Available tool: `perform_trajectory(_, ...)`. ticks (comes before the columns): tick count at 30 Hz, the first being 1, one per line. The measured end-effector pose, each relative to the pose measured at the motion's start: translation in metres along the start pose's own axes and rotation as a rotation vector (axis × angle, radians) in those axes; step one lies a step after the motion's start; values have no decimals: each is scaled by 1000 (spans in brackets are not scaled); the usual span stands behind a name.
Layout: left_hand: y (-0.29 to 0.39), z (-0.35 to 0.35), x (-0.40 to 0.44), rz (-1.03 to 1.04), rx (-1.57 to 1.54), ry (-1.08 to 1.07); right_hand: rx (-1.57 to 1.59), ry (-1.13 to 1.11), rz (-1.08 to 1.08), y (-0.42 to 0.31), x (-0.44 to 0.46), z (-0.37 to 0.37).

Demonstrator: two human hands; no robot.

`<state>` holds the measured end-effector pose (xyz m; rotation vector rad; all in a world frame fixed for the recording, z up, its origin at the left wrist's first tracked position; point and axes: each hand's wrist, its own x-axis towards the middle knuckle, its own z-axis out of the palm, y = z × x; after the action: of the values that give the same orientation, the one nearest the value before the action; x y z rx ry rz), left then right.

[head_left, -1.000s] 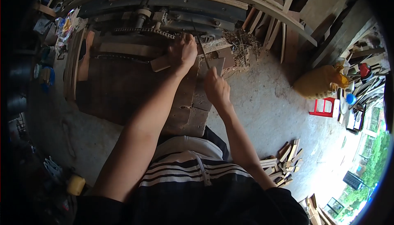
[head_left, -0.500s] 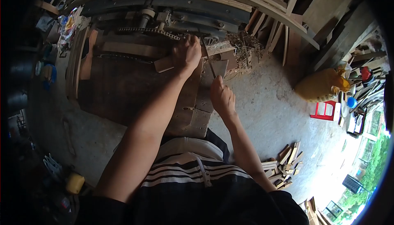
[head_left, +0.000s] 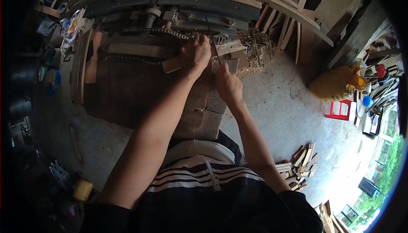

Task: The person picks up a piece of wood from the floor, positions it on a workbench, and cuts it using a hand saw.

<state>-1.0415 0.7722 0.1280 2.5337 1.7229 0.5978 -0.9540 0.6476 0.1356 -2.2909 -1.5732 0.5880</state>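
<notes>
My left hand (head_left: 196, 54) is closed over a short piece of wood (head_left: 172, 64), whose pale end sticks out to the left of my fingers. My right hand (head_left: 229, 84) is wrapped around the near end of a long, thin, dark tool (head_left: 213, 45), either a narrow saw or a file; I cannot tell which. Its blade slants up and away, passing close by the right side of my left hand, and the tip reaches beyond the knuckles. Both hands are over the far right part of a dark wooden bench (head_left: 127, 90). The handle is hidden in my right fist.
Behind the hands lies a machine with a metal bed (head_left: 204, 18) and a drive chain (head_left: 157, 31). Wood shavings (head_left: 259, 46) are heaped to its right. A yellow sack (head_left: 335, 83), a red stool (head_left: 339, 110) and a pile of offcuts (head_left: 301, 163) are on the floor at right.
My right hand has pushed forward and up, bringing the tool's tip farther past my left hand. The left hand stays on the wood. The view has shifted slightly.
</notes>
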Motion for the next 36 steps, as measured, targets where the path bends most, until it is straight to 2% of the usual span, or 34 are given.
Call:
perform_trajectory(2, -4, 5, 2, -1, -22, -10, 31, 89, -90, -9, 33, 4)
perform_trajectory(4, -4, 0, 4, 26, -11, -28, -24, 134, -72, -12, 31, 3)
perform_trajectory(7, 0, -7, 3, -11, -46, -34, -27, -3, 16, -4, -7, -5)
perform_trajectory(10, -2, -7, 0, 10, 27, 19, -37, -25, 28, 4, -27, -7)
perform_trajectory(14, -1, -3, 4, 14, -17, -35, 42, 34, -23, -8, 18, -3)
perform_trajectory(18, 3, -4, 3, -30, -14, -62, 105, 87, -57, -5, 18, 1)
perform_trajectory(20, -1, 10, 2, -42, -49, 34, -11, -57, 61, -2, -17, -11)
perform_trajectory(22, -1, -2, 3, -24, -37, -60, -32, -62, 52, 0, -25, -15)
perform_trajectory(24, 0, 1, -1, -36, 0, 40, -45, -73, 66, -1, -24, -10)
perform_trajectory(26, 1, -5, 2, -18, -10, -21, 8, 3, -24, -3, 7, -3)
perform_trajectory(30, -1, -5, 4, -11, 8, -86, 10, 87, -30, -7, 17, 0)
perform_trajectory(32, 3, -9, 3, -28, -23, -86, 10, -36, 25, -1, -15, -12)
perform_trajectory(36, -1, -7, 1, -68, -39, -109, -70, -76, 76, 4, -35, -7)
